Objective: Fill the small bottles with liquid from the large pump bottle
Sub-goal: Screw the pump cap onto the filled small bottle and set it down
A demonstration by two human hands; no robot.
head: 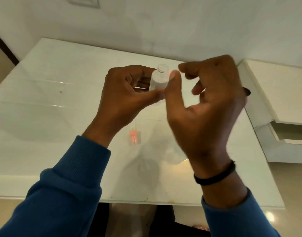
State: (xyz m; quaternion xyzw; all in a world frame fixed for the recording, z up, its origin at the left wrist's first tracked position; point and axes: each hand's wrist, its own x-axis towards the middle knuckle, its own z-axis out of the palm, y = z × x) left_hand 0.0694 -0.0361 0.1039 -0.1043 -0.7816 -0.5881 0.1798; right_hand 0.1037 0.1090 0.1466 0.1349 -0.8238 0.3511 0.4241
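My left hand (126, 93) grips a small clear bottle (159, 81) by its body, upright above the white table (52, 100). The bottle's threaded neck is uncapped. My right hand (203, 103) is blurred and hovers just right of the bottle with its fingers curled. A small pink blur (170, 72) sits at its thumb tip beside the neck; whether it is pinched is unclear. A pink spray cap with a thin tube (133, 136) lies on the table below the hands. No large pump bottle is in view.
A dark object (247, 91) peeks out behind my right hand at the table's right edge. A white unit with an open drawer (286, 132) stands on the right. The wall runs close behind the table.
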